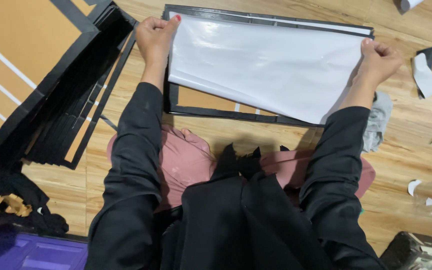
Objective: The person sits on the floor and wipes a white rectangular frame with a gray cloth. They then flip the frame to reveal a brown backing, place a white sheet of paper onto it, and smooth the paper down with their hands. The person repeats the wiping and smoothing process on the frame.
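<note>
Over a black frame [196, 111], both hands' fingers pinch a white sheet [266, 70], hiding its panel.

Dark box [418, 250], bottom right corner, pale label on top, perhaps a package; mostly cut off.

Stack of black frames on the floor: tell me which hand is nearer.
Left. The left hand grips the white sheet beside the stack of black frames; the right hand holds the sheet's far edge.

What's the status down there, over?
Left hand and right hand each grip an edge of the glossy white sheet. Sheet lifted over the flat black frame. Nothing blocking.
</note>
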